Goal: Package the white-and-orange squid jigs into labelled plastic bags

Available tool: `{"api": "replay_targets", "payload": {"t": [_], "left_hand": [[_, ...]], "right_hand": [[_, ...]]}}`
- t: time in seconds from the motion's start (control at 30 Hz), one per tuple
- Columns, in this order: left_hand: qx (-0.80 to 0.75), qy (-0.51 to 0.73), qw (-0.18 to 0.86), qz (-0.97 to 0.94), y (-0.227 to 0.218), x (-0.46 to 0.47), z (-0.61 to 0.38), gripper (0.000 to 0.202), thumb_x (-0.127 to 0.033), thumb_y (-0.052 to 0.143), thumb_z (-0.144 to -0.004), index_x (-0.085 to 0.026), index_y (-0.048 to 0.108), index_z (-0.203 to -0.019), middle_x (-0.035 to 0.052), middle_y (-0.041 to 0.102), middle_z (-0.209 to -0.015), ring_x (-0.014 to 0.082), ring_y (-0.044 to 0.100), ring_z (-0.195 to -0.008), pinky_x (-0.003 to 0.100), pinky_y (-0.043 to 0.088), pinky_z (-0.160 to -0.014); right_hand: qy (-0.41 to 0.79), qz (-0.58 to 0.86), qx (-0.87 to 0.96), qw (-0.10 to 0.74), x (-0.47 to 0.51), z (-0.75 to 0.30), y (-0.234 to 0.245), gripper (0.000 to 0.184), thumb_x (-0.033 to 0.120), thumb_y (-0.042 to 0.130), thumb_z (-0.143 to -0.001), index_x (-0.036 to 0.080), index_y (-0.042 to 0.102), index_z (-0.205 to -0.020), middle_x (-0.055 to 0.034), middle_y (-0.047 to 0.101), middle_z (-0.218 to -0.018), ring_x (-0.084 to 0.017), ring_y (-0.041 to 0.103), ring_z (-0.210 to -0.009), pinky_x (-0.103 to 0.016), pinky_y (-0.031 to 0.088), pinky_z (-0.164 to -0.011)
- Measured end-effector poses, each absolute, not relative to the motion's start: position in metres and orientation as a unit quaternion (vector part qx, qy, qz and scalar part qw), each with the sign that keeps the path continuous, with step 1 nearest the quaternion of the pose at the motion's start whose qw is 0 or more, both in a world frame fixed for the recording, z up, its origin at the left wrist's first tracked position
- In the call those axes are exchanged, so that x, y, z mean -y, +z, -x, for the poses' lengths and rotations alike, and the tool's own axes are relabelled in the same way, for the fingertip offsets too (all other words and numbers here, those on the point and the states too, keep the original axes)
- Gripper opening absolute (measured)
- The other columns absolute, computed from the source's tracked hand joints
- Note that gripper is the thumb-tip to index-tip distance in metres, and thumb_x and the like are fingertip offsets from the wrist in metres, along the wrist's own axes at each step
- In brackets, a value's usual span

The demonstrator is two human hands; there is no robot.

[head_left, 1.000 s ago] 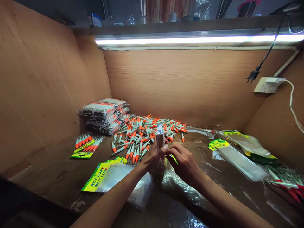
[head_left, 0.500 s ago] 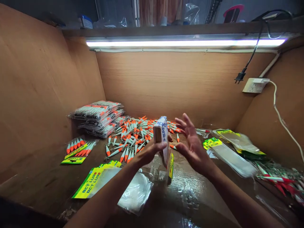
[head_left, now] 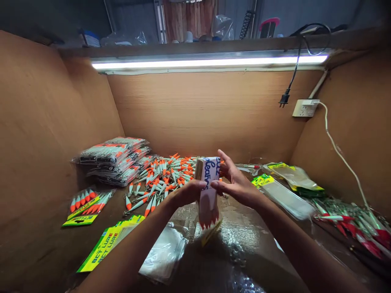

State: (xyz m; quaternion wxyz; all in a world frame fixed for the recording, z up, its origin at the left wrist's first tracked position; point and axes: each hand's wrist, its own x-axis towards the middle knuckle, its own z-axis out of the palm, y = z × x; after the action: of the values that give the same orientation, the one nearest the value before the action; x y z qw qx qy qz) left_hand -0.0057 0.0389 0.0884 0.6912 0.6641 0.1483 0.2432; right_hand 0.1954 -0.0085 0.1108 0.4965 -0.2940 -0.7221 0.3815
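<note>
My left hand [head_left: 191,191] grips a pale block [head_left: 209,173] with blue handwriting on its white face; its side looks like wood or stacked card. My right hand [head_left: 236,185] is closed on the same block from the other side, both thumbs on the near face. Below the block, several red tips [head_left: 209,223] and a blurred yellow label strip [head_left: 212,234] stick out; how they join the block is hidden. Behind it lies a heap of orange-and-white fishing lures [head_left: 165,177]. Under my left forearm are clear bags with yellow header cards [head_left: 102,250].
Filled packs [head_left: 113,160] are stacked at the back left, with a smaller lure packet [head_left: 84,207] before them. Flat clear bags [head_left: 287,199] and red-and-white lures [head_left: 351,224] lie on the right. A black plug [head_left: 284,98] dangles near the wall socket [head_left: 305,108].
My right hand, open and apart before, has closed on the block. The block has turned so its written face points toward me. The whole view has shifted right.
</note>
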Motion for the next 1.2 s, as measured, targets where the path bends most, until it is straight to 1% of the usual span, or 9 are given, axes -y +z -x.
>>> {"api": "replay_targets", "payload": {"t": [0.1, 0.2, 0.37, 0.5, 0.6, 0.8, 0.93, 1.07, 1.2], "left_hand": [[-0.099, 0.202, 0.781, -0.583, 0.086, -0.040, 0.005, 0.070, -0.058, 0.059, -0.075, -0.011, 0.057, -0.127, 0.0184, 0.069, -0.111, 0.0386, 0.065, -0.107, 0.050, 0.046, -0.092], [-0.070, 0.204, 0.827, -0.520, 0.074, -0.040, 0.003, 0.077, -0.069, 0.056, -0.077, -0.012, 0.055, -0.129, 0.0181, 0.069, -0.111, 0.0347, 0.067, -0.100, 0.054, 0.042, -0.098], [-0.079, 0.204, 0.883, -0.416, 0.043, -0.043, 0.003, 0.094, -0.086, 0.041, -0.080, -0.008, 0.056, -0.129, 0.0227, 0.068, -0.115, 0.0343, 0.066, -0.107, 0.052, 0.040, -0.102], [-0.113, 0.229, 0.894, -0.367, 0.029, -0.043, 0.009, 0.100, -0.087, 0.037, -0.081, -0.003, 0.056, -0.130, 0.0273, 0.065, -0.123, 0.0375, 0.061, -0.117, 0.050, 0.038, -0.105], [-0.119, 0.238, 0.898, -0.351, 0.026, -0.039, 0.012, 0.099, -0.086, 0.033, -0.083, -0.005, 0.054, -0.136, 0.0260, 0.064, -0.127, 0.0382, 0.060, -0.120, 0.051, 0.037, -0.107], [-0.107, 0.247, 0.895, -0.355, 0.026, -0.029, 0.010, 0.096, -0.086, 0.033, -0.084, -0.006, 0.056, -0.134, 0.0245, 0.066, -0.125, 0.0390, 0.061, -0.118, 0.053, 0.039, -0.105], [-0.087, 0.270, 0.876, -0.391, 0.022, -0.026, 0.012, 0.085, -0.080, 0.042, -0.086, -0.009, 0.058, -0.130, 0.0232, 0.067, -0.123, 0.0394, 0.060, -0.121, 0.054, 0.041, -0.103], [-0.077, 0.252, 0.853, -0.450, 0.012, -0.021, 0.013, 0.071, -0.059, 0.071, -0.080, -0.013, 0.056, -0.133, 0.0212, 0.065, -0.127, 0.0387, 0.058, -0.124, 0.053, 0.043, -0.103], [-0.060, 0.262, 0.828, -0.491, 0.005, -0.015, 0.011, 0.080, -0.039, 0.084, -0.069, -0.016, 0.052, -0.139, 0.0216, 0.057, -0.139, 0.0393, 0.054, -0.129, 0.052, 0.044, -0.103]], "right_hand": [[0.510, 0.260, 0.662, 0.483, 0.000, -0.197, 0.108, 0.097, 0.040, 0.080, -0.080, 0.024, 0.022, -0.156, -0.0133, 0.066, -0.122, -0.024, 0.069, -0.095, -0.038, 0.061, -0.076], [0.559, 0.247, 0.624, 0.486, -0.008, -0.195, 0.100, 0.091, 0.031, 0.086, -0.072, 0.022, 0.038, -0.148, -0.0085, 0.070, -0.111, -0.021, 0.069, -0.091, -0.030, 0.058, -0.070], [0.578, 0.275, 0.605, 0.474, -0.021, -0.191, 0.075, 0.091, 0.027, 0.087, -0.070, 0.023, 0.041, -0.147, -0.0029, 0.072, -0.094, -0.016, 0.066, -0.071, -0.025, 0.052, -0.058], [0.552, 0.306, 0.596, 0.497, -0.030, -0.192, 0.059, 0.087, 0.024, 0.088, -0.066, 0.021, 0.048, -0.143, -0.0067, 0.072, -0.106, -0.019, 0.068, -0.088, -0.029, 0.055, -0.070], [0.553, 0.311, 0.599, 0.488, -0.033, -0.192, 0.053, 0.085, 0.022, 0.087, -0.067, 0.021, 0.048, -0.143, -0.0068, 0.071, -0.109, -0.020, 0.067, -0.095, -0.032, 0.055, -0.079], [0.585, 0.309, 0.589, 0.465, -0.035, -0.193, 0.046, 0.092, 0.018, 0.087, -0.065, 0.022, 0.045, -0.146, -0.0062, 0.070, -0.105, -0.020, 0.068, -0.089, -0.030, 0.057, -0.069], [0.573, 0.302, 0.545, 0.533, -0.039, -0.200, 0.054, 0.093, 0.017, 0.089, -0.063, 0.026, 0.045, -0.145, -0.0089, 0.068, -0.120, -0.024, 0.068, -0.104, -0.036, 0.059, -0.083], [0.570, 0.303, 0.521, 0.558, -0.035, -0.204, 0.069, 0.092, 0.019, 0.089, -0.065, 0.027, 0.044, -0.144, -0.0095, 0.067, -0.127, -0.024, 0.067, -0.108, -0.039, 0.057, -0.092], [0.569, 0.279, 0.540, 0.553, -0.025, -0.199, 0.078, 0.091, 0.022, 0.088, -0.069, 0.029, 0.041, -0.147, -0.0090, 0.068, -0.124, -0.023, 0.068, -0.106, -0.040, 0.057, -0.092]]}}
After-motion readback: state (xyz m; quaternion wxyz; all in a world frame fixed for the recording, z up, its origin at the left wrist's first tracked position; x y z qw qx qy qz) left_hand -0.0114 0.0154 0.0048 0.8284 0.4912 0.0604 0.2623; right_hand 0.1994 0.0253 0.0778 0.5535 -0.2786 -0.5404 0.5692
